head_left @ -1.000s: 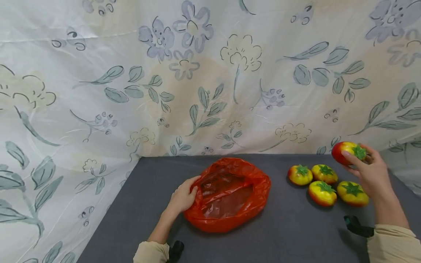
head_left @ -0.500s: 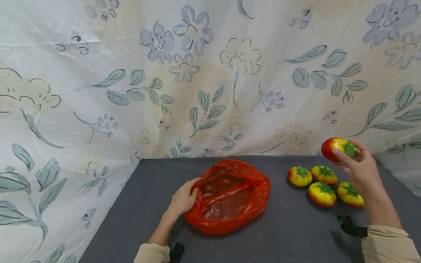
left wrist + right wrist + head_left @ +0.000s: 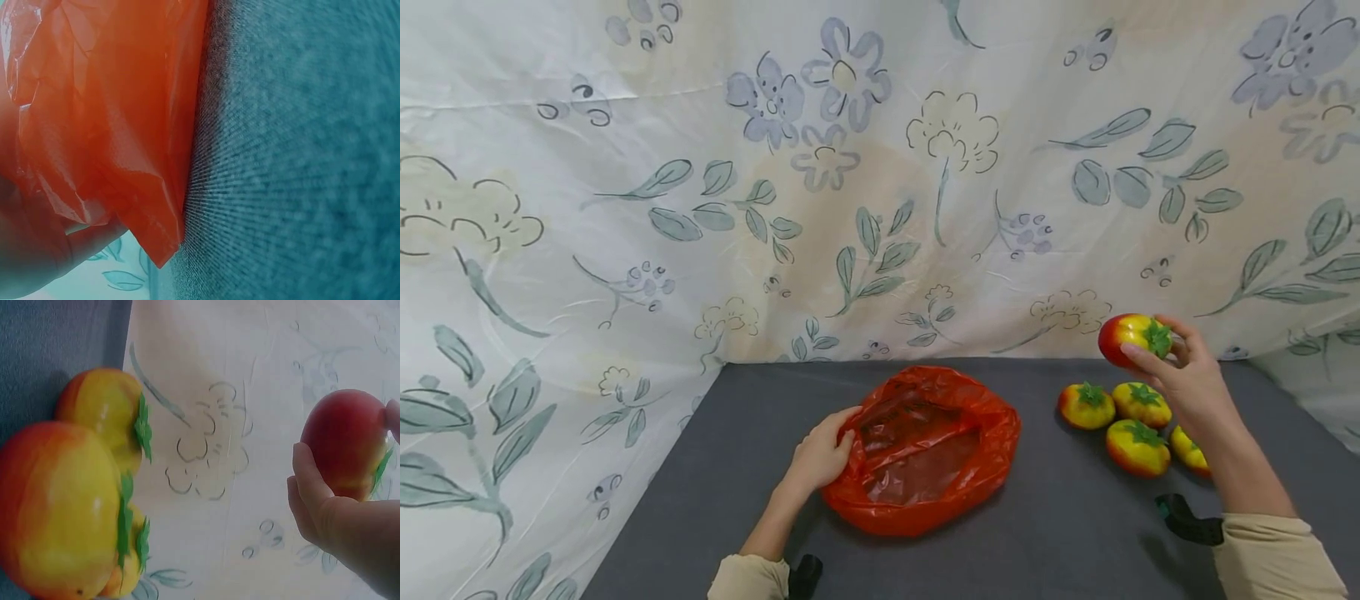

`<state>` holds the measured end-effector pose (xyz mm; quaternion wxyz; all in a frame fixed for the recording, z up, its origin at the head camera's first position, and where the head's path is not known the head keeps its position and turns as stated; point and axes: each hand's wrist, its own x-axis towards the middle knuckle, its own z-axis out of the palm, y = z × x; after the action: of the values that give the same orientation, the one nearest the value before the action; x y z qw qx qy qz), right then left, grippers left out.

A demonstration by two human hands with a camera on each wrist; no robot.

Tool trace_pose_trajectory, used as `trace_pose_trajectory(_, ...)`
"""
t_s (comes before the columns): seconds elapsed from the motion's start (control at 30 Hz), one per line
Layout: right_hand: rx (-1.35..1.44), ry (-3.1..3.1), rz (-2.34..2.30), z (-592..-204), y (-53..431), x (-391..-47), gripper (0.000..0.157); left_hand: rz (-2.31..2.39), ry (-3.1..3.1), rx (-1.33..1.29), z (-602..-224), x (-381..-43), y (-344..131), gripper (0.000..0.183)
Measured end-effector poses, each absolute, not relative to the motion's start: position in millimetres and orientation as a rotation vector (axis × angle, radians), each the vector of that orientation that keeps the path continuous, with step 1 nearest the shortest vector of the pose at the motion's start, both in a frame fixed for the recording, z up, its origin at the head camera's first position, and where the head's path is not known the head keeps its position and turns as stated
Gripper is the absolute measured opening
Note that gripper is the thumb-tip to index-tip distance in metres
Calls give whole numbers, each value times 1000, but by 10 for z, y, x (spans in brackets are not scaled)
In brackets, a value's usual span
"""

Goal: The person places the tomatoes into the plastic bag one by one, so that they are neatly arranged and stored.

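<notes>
A red plastic bag [image 3: 917, 517] lies on the dark grey table with its mouth spread wide toward me. My left hand [image 3: 822, 451] pinches its left rim, thumb on the inner side. In the left wrist view, thin red plastic [image 3: 125, 112] covers much of that hand's fingers. Raised above the table at the right, my right hand [image 3: 1197, 385] holds a red-and-yellow persimmon [image 3: 1129, 337] with a green leafy top. In the right wrist view, fingers and thumb wrap the held persimmon's [image 3: 344, 437] sides.
Several more persimmons [image 3: 1138, 447] sit grouped on the table [image 3: 1045, 533] below my right hand, one partly hidden by the forearm. A floral cloth [image 3: 880, 167] hangs behind the table and along its left side. Black wrist mounts [image 3: 1187, 521] stick out from both sleeves.
My right hand has moved left with the persimmon, from over the right end of the group to above its middle. The left hand and the bag stay put.
</notes>
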<state>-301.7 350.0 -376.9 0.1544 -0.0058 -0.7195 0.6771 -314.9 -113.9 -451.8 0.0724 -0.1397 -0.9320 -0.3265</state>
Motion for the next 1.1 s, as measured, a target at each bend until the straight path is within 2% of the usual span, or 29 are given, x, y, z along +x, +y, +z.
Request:
trace_pose_trajectory(0.57, 80, -2327, 1777, -3554, 3128, -2965, 78, -971, -2783, -484, -4520, -3179, -1146, 40)
trace_pose_trajectory(1.1, 113, -2408, 1767, -3580, 2936, -2895, 82, -988, -2779, -516, -4547, -3122, -1167, 40)
